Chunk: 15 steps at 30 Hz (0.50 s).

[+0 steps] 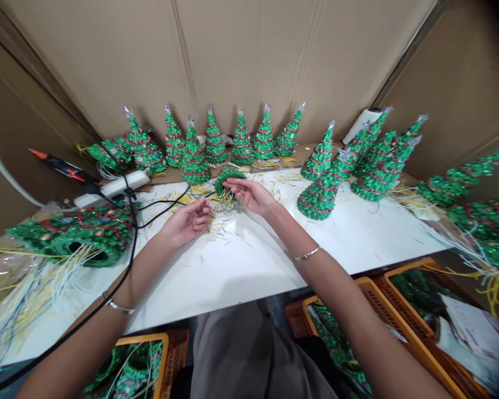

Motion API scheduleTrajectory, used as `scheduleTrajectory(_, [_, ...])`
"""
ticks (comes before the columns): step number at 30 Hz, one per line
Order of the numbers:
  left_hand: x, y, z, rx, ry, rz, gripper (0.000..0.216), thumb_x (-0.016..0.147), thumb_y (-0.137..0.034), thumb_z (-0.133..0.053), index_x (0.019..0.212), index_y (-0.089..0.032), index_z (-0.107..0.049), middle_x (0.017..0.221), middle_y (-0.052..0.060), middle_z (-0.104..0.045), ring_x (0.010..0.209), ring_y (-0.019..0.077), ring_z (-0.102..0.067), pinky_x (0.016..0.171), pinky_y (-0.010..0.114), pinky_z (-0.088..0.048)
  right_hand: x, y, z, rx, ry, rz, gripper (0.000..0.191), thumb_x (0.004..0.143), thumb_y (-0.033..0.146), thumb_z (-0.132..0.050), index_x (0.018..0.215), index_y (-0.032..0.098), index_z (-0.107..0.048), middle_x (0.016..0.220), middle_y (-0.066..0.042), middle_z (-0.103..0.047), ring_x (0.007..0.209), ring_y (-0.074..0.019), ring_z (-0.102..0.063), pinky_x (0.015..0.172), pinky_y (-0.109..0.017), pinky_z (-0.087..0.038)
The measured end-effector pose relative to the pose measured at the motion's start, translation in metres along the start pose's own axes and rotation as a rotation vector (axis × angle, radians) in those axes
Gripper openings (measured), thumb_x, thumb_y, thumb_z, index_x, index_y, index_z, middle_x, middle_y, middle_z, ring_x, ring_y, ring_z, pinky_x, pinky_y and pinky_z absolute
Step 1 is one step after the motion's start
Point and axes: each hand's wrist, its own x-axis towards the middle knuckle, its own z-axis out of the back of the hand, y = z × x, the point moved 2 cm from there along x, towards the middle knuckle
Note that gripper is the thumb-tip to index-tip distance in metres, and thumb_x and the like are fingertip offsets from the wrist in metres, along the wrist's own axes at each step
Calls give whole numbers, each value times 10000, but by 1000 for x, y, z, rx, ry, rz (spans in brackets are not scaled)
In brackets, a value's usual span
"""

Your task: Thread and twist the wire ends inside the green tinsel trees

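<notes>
- At the far left, a large green tree [72, 230] is laid on its side, well apart from the handled one, with its long wires spilled towards the table's near edge.
- The left hand [190, 221] is held just left of the small tree and nearer the body, its fingers loosely curled; whether a thin wire is pinched at the fingertips cannot be told.
- Between the hands, slightly beyond them, the small tree [222, 182] is placed on the white tabletop [241, 260]. Its base is turned towards the person; its long axis is judged to be pointed away, though the tip is hidden.
- From that base, thin wires [228, 195] are brought out towards the hands.
- The right hand [253, 195] is the nearer one: its fingers are laid across the base's right side, at the wires. Whether any are gripped cannot be told. The hands are kept apart.
- Farther right, a decorated tree [321, 194] is stood upright, clear of the right hand.
</notes>
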Motion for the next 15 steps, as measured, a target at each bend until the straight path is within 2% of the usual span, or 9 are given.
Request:
scheduleTrajectory(2, [2, -1, 4, -9, -2, -24, 195, 969, -226, -456, 843, -133, -571, 675, -3, -497, 449, 67, -434, 357, 169, -328, -3, -1, -4, 94, -47, -47, 197, 890, 35, -462, 894, 108, -645, 807, -77, -749, 650, -91, -675, 555, -140, -554])
scheduleTrajectory(6, [3, -3, 9, -32, -41, -55, 227, 970, -245, -435, 864, -110, -584, 681, 13, -511, 464, 79, -447, 362, 177, -332, -9, -6, -8, 250, -138, -9, 148, 849, 47, -503, 852, 153, -605, 766, -55, -730, 729, -138, -699, 597, -200, -576])
scheduleTrajectory(9, [1, -2, 6, -19, -62, -64, 190, 950, -222, -462, 849, -116, -584, 668, 8, -507, 459, 81, -441, 365, 181, -328, -8, -11, -7, 338, -147, 14, 120, 828, 74, -529, 849, 176, -590, 789, -24, -715, 780, -150, -702, 648, -238, -582])
scheduleTrajectory(15, [-4, -5, -3, -7, -89, -101, 177, 932, -193, -451, 817, -141, -574, 657, 6, -497, 457, 83, -440, 365, 178, -316, -3, -3, 6, 435, -183, 74, 105, 841, 136, -491, 858, 166, -590, 777, -31, -690, 763, -139, -673, 617, -227, -546])
